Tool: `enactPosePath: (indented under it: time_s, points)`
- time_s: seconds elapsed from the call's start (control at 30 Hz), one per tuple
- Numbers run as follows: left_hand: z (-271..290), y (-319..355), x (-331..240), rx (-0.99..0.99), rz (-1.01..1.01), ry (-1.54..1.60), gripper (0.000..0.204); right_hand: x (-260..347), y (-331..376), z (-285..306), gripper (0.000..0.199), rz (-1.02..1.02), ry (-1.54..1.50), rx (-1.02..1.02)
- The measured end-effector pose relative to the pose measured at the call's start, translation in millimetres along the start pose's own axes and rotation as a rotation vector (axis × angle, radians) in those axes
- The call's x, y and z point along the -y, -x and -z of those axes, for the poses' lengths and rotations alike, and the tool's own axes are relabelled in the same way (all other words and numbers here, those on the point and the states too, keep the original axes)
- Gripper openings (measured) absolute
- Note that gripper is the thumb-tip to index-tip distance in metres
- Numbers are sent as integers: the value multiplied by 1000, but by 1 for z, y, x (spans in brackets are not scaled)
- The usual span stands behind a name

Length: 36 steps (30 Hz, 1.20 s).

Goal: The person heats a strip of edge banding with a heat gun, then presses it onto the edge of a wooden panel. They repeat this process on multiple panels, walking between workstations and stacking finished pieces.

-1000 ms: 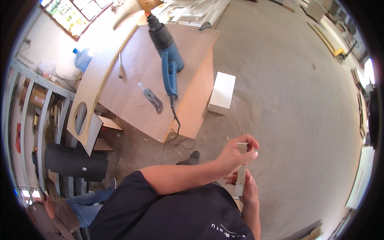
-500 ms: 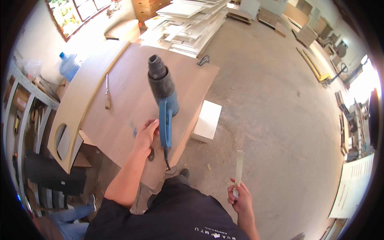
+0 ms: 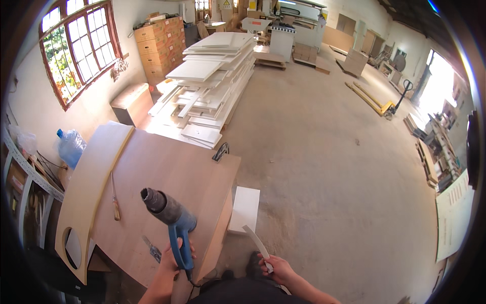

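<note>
My left hand [image 3: 169, 259] wraps its fingers round the handle of a blue heat gun [image 3: 180, 221]. The gun's dark nozzle tilts toward the far left over a wood-coloured panel [image 3: 167, 162]. To the right of the panel, my right hand [image 3: 279, 269] is closed on the lower end of a pale, slightly curved strip [image 3: 259, 242], which looks like edge banding. Just left of the gun, a small tool with a flat metal blade [image 3: 153, 250] lies on the panel, partly by my wrist. Farther left rests a slim tool with a wooden handle [image 3: 116, 205].
A pale curved board with an oval hole [image 3: 96, 197] lies along the panel's left side. A black clamp [image 3: 220, 151] sits at the far right corner. Beside the panel stands a white box [image 3: 245, 210]. White boards [image 3: 215, 86] are stacked beyond. A yellow pallet jack [image 3: 372, 101] stands far right.
My left hand has gone from touching the side of the heat gun's handle to gripping it, and the gun now tilts left. The view has swung up, and the right hand's strip leans left.
</note>
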<state>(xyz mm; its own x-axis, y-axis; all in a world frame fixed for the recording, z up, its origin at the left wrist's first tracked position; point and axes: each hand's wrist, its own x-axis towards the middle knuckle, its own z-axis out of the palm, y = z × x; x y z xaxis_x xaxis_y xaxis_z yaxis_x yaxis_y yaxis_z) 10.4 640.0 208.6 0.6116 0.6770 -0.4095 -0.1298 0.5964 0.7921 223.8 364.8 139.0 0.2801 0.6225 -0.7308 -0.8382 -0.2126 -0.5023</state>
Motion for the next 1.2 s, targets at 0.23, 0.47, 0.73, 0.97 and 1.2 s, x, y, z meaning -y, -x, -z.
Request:
enactPosePath:
  time_s: [0.23, 0.47, 0.73, 0.97, 1.2]
  points:
    - [-17, 8, 8, -89, -187, -72, 32, 71, -27, 9, 31, -9, 176, 107]
    - [-15, 0, 15, -185, -205, -183, 38, 101, -28, -2, 31, 18, 323, 159]
    - [-11, -4, 29, -186, -320, -280, 43, 106, -40, -36, 33, 3, 329, 191]
    - [5, -8, 22, -103, -194, -178, 44, 84, -49, -56, 33, 29, 299, 206]
    - [4, -9, 20, -90, -162, -165, 39, 65, -54, -61, 28, 75, 288, 205]
